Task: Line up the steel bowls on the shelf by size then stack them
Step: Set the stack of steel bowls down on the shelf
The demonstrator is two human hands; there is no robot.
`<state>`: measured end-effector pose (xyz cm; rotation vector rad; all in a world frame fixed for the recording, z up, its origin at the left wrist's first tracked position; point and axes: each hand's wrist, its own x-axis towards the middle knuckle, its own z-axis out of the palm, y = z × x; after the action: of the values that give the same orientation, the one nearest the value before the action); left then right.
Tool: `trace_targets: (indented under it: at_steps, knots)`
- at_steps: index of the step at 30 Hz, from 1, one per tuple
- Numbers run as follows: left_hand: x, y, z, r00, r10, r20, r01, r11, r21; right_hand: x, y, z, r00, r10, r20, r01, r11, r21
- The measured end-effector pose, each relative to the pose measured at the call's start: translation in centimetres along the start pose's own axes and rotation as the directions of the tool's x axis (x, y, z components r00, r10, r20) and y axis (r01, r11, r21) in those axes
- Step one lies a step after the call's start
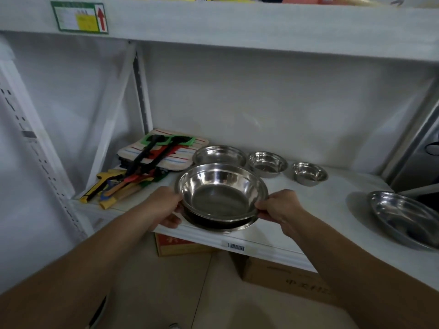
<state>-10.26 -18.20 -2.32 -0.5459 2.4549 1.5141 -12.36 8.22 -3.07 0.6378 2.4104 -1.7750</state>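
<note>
I hold a large steel bowl [222, 189] by its rim with both hands, my left hand [166, 207] on its left edge and my right hand [278, 206] on its right edge. It sits tilted inside a wider steel bowl [237, 226] at the front of the white shelf [297, 210]. Behind them stand three steel bowls in a row: a medium bowl [219, 156], a smaller bowl [268, 163] and the smallest bowl [309, 173]. A very wide shallow steel bowl [403, 218] rests at the far right of the shelf.
Folded striped cloths [164, 151] and packaged utensils [123, 184] lie at the shelf's left end. An upper shelf [237, 22] hangs overhead. Cardboard boxes [285, 279] stand on the floor below the shelf's front edge.
</note>
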Motion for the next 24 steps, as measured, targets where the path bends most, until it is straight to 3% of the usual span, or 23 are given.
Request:
trace_targets:
  at_steps: [4, 11, 19, 24]
  knots:
    - [1.6, -1.4, 0.7, 0.997, -0.07, -0.021, 0.072, 0.991, 0.11, 0.5, 1.5, 0.7, 1.0, -0.019, -0.007, 0.018, 0.991, -0.131]
    - [1.8, -2.1, 1.4, 0.994, 0.045, -0.097, 0.004, 0.889, 0.458, 0.4, 2.8, 1.8, 0.99, -0.133, -0.035, 0.106, 0.903, -0.416]
    - [2.3, -1.6, 1.0, 0.998, -0.001, -0.064, 0.032, 0.874, 0.485, 0.7, 3.2, 1.6, 0.989, -0.15, -0.002, 0.136, 0.902, -0.41]
    - [6.4, 2.3, -0.8, 0.968, 0.182, -0.174, -0.075, 0.868, 0.49, 2.5, 2.9, -0.6, 0.977, -0.208, -0.04, 0.181, 0.919, -0.35]
